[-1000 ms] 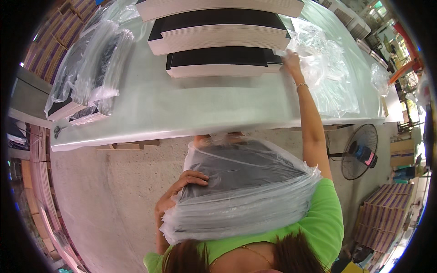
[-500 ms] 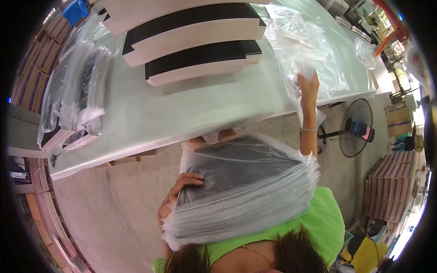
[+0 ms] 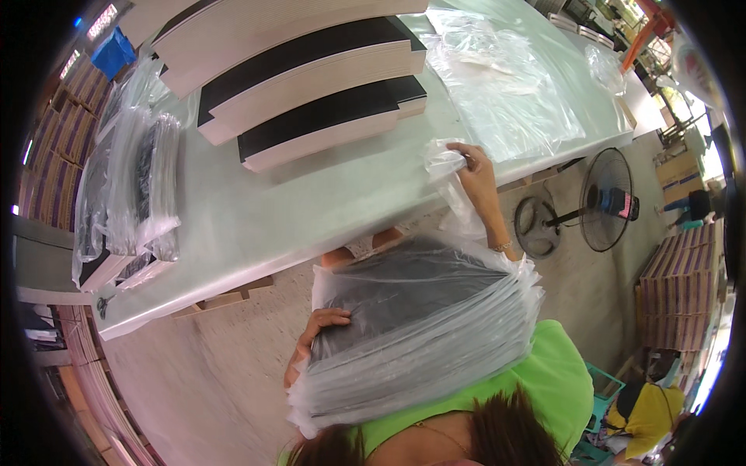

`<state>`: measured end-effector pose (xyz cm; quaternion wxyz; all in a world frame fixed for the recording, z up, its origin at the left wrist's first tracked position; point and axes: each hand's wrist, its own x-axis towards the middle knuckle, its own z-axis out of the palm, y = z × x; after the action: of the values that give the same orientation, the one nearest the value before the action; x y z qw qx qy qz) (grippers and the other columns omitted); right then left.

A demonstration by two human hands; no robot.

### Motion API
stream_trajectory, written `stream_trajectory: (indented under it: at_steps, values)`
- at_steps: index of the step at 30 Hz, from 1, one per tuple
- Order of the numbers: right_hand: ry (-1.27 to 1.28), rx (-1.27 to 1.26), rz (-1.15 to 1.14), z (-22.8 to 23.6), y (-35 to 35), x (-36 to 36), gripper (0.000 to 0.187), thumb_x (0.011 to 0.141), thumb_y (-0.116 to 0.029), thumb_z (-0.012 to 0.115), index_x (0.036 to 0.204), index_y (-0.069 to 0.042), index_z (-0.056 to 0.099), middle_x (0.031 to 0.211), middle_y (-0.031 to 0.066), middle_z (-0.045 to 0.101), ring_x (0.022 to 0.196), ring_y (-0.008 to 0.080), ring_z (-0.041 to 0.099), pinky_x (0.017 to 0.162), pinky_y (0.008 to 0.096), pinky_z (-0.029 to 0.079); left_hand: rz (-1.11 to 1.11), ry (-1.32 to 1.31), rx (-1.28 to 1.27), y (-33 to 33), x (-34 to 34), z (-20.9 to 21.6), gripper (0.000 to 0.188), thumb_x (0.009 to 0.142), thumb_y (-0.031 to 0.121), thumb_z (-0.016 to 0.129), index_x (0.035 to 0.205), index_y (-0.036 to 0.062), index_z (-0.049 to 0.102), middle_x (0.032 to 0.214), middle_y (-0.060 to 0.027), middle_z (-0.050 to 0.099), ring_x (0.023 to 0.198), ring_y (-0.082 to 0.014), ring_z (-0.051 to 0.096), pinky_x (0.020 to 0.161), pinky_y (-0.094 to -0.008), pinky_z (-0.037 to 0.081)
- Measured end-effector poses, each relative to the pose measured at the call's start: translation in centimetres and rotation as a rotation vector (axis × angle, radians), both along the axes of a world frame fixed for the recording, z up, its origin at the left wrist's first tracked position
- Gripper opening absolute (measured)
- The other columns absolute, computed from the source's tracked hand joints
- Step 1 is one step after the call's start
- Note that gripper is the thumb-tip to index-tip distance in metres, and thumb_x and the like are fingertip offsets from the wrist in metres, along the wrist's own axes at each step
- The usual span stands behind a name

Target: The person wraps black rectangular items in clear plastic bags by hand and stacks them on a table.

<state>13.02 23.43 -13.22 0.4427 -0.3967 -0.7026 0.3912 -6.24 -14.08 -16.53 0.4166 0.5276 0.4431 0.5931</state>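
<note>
Against my body leans a bundle of dark flat items in clear plastic bags (image 3: pixel 404 291), its many layers of film gathered towards me. My left hand (image 3: pixel 314 334) grips the bundle's left side, fingers curled over its dark face. Over the table's near edge, my right hand (image 3: pixel 480 177) pinches a crumpled piece of clear plastic film (image 3: pixel 444 159) that trails down towards the bundle. Flat clear plastic bags (image 3: pixel 513 93) lie on the table beyond that hand.
Stepped stacks of black-covered boards (image 3: pixel 326 120) stand on the pale table (image 3: pixel 311 210). Plastic-wrapped bundles (image 3: pixel 128 186) and scissors (image 3: pixel 103 305) lie at its left end. A floor fan (image 3: pixel 606 200) stands right, before stacked cartons (image 3: pixel 678 287). A person in yellow (image 3: pixel 649 419) is at lower right.
My right hand has moved left and nearer, drawing the crumpled film away from the flat bags. My left hand keeps its hold on the bundle. The view has shifted slightly.
</note>
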Motion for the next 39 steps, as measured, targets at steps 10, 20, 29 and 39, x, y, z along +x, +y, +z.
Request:
stream_trajectory:
  at_steps: [10, 20, 29, 39]
  values:
    - [0.701, -0.027, -0.039, 4.0, 3.3, -7.3, 0.02, 0.077, 0.004, 0.052, 0.096, 0.002, 0.057, 0.091, 0.0024, 0.056, 0.082, 0.0081, 0.051, 0.076, 0.0213, 0.043, -0.09, -0.083, 0.054, 1.0, -1.3, -1.8, 0.085, 0.081, 0.072, 0.028, 0.108, -0.0024, 0.058, 0.112, -0.0164, 0.056, 0.109, -0.0259, 0.049, 0.097, -0.0371, 0.033]
    - [0.022, 0.397, -0.292, 2.6, 0.9, -2.9, 0.035, 0.055, 0.016, 0.045, 0.078, -0.003, 0.062, 0.076, 0.0083, 0.044, 0.072, 0.0223, 0.045, 0.064, 0.0302, 0.037, -0.087, -0.021, -0.03, 1.1, -1.7, -1.3, 0.082, 0.081, 0.07, 0.032, 0.108, -0.0023, 0.058, 0.112, -0.0161, 0.056, 0.108, -0.0259, 0.049, 0.097, -0.037, 0.034]
    - [-0.415, 0.338, -0.34, 0.3, -1.2, 7.4, 0.038, 0.065, 0.015, 0.047, 0.091, -0.003, 0.068, 0.09, 0.0155, 0.052, 0.084, 0.0319, 0.053, 0.075, 0.0379, 0.043, -0.102, -0.007, -0.046, 1.5, -1.8, -1.5, 0.079, 0.081, 0.068, 0.035, 0.108, -0.0023, 0.058, 0.112, -0.0159, 0.056, 0.108, -0.0258, 0.049, 0.096, -0.0369, 0.035]
    - [-0.781, 0.171, -0.19, 1.7, -1.1, 6.8, 0.052, 0.067, 0.009, 0.045, 0.116, -0.003, 0.057, 0.102, 0.0275, 0.054, 0.095, 0.0396, 0.054, 0.084, 0.0394, 0.043, -0.091, 0.021, -0.067, 1.6, -1.6, -1.0, 0.075, 0.081, 0.065, 0.038, 0.108, -0.0023, 0.058, 0.111, -0.0156, 0.056, 0.107, -0.0257, 0.05, 0.096, -0.0368, 0.035]
